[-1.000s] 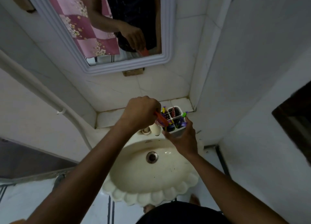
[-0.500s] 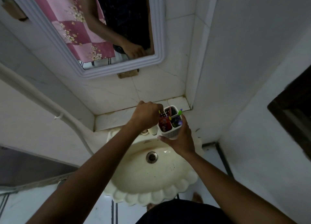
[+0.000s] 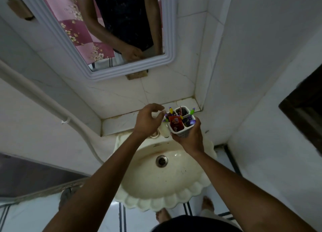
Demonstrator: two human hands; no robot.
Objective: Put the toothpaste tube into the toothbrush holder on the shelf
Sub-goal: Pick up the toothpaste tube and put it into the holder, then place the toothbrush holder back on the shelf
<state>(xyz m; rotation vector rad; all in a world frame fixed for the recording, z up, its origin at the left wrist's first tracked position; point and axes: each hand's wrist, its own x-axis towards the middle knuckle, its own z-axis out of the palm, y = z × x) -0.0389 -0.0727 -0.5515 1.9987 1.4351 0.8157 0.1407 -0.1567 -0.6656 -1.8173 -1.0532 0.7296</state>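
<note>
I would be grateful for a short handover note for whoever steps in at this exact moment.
Left hand: open, fingers loosely curled, empty, just left of the holder.
Right hand: gripping the white toothbrush holder from below, holding it up in front of the shelf, above the sink.
Red toothpaste tube: standing in the holder's near-left compartment; toothbrushes fill the others.
Done: the tube is in and released.
Left: probably set the holder down on the shelf and let go.
</note>
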